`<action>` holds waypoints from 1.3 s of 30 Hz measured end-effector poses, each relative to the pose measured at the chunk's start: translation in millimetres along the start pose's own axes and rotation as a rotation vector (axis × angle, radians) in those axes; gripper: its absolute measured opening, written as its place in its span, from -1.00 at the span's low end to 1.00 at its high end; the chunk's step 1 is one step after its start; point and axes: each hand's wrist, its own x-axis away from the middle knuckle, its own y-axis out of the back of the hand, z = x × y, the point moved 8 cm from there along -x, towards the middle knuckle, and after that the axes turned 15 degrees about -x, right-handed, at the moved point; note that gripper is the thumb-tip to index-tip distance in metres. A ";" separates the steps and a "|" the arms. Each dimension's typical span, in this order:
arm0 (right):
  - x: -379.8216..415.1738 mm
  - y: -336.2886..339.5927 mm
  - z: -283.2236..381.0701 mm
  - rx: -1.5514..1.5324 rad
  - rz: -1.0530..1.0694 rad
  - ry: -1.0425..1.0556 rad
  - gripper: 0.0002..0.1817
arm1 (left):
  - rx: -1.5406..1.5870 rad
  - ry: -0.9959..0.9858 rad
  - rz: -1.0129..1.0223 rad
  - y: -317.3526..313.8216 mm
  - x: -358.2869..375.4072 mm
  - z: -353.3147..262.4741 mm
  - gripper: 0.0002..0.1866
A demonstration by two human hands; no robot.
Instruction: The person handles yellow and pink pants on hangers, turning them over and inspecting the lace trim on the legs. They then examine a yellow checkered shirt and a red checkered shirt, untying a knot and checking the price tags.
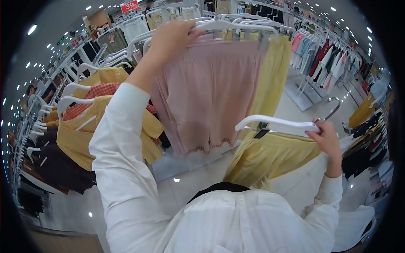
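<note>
My left hand (174, 37) is raised to the rack, its fingers closed on the white hanger (228, 25) from which pink shorts (206, 92) hang. The shorts have a gathered waist and scalloped trim at the hem. Behind them, yellow trousers (272, 76) hang on the same rack. Lower down at the right, my right hand (325, 137) grips the end of another white hanger (278, 123), close to its metal hook. Clipped to that hanger are yellow pants (274, 156), held off the rack and tilted in front of my body.
Yellow and orange checked tops (84, 135) hang close at the left, beside dark garments (55, 156). A rack of coloured clothes (320, 55) stands at the back right, with more clothing (367, 143) along the right edge. Far left, another person (33, 95) is visible.
</note>
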 end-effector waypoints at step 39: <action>-273.8 -149.4 195.9 0.226 -0.144 0.853 -0.47 | 0.145 0.394 0.215 135.6 270.8 35.3 -0.79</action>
